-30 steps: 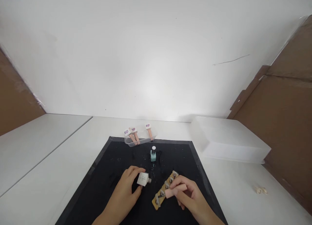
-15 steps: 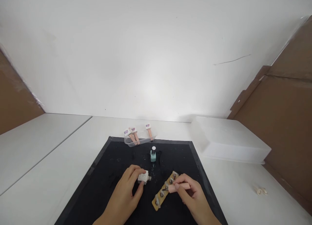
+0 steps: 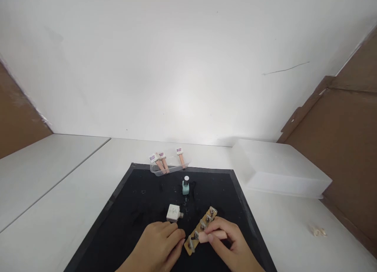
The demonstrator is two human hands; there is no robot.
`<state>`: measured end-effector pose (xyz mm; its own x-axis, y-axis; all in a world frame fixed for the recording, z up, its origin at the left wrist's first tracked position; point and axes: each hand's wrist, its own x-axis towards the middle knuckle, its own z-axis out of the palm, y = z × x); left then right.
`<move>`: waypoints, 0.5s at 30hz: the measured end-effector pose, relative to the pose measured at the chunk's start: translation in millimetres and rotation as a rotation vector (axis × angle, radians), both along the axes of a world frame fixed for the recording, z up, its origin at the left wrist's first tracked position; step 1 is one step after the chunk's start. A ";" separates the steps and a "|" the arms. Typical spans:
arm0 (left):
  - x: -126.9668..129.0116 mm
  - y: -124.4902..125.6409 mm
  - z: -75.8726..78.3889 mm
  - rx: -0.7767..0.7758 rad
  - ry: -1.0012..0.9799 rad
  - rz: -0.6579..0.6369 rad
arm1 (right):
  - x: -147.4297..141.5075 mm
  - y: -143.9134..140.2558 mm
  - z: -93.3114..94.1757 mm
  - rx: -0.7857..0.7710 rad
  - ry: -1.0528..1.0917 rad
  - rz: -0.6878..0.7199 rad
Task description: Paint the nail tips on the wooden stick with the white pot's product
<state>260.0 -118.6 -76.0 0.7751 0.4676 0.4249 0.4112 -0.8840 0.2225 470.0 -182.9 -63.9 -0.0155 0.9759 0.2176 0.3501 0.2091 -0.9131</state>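
My right hand (image 3: 231,242) pinches a pink nail polish brush cap (image 3: 213,236). Its dark brush end points left, at the lower part of a yellowish wooden strip (image 3: 198,232) that carries several clear nail tips on round holders. Curled and closed, my left hand (image 3: 161,242) has its fingertips at the strip's lower left edge; whether they grip anything is hidden. Just beyond the left hand, an uncapped white nail polish bottle (image 3: 173,213) lies on its side, neck to the right. A mint green nail polish bottle (image 3: 185,188) with a white-topped cap stands farther back.
Behind the black mat (image 3: 153,201), a clear plastic tray (image 3: 172,168) holds three pink-capped polish bottles. A white box (image 3: 285,170) stands at the back right. Small cream-coloured pieces (image 3: 318,231) lie on the white table to the right.
My left hand has let go of the white bottle and come down toward the strip, its fingers curling. My right hand has shifted the brush cap toward the strip's near end.
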 end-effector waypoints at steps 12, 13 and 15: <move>3.2 -2.8 0.2 0.047 0.089 -0.074 | 0.4 2.9 -7.0 0.062 -0.104 0.067; 3.0 -3.1 0.2 0.052 0.093 -0.075 | 0.4 2.7 -8.6 0.058 -0.102 0.067; 2.8 -3.6 0.7 0.059 0.104 -0.078 | 0.3 2.6 -11.3 0.048 -0.093 0.067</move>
